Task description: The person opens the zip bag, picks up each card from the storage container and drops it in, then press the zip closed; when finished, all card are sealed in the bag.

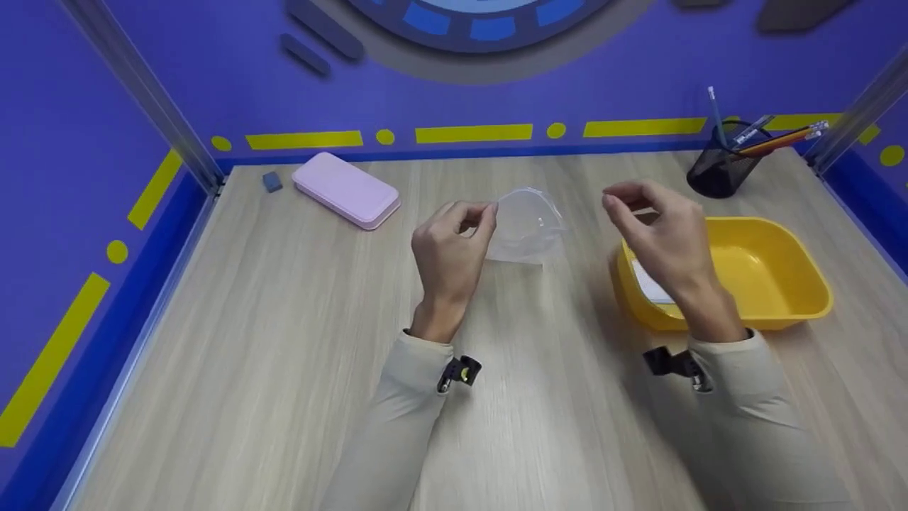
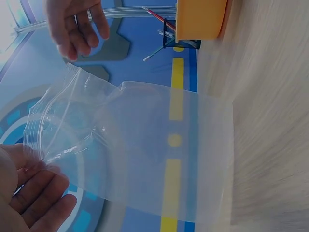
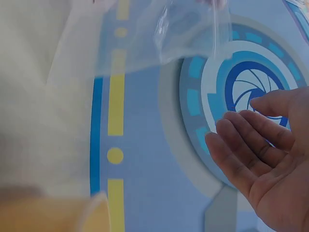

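A clear zip bag [image 1: 526,231] hangs upright over the middle of the table, its lower edge close to the wood. My left hand [image 1: 454,245] pinches one top corner between thumb and forefinger. In the left wrist view the bag [image 2: 140,145] looks flat, with the zip strip along its top and nothing visible inside. My right hand [image 1: 663,227] is apart from the bag, above the left side of a yellow bin [image 1: 805,273]. Its fingers are relaxed and hold nothing, as the right wrist view shows with the palm [image 3: 275,188] bare.
A pink case [image 1: 346,189] lies at the back left, with a small dark blue block [image 1: 272,182] beside it. Behind the bin stands a black mesh cup [image 1: 720,170] of pencils. A white label or card [image 1: 649,282] shows at the bin's left side. Blue walls enclose the table.
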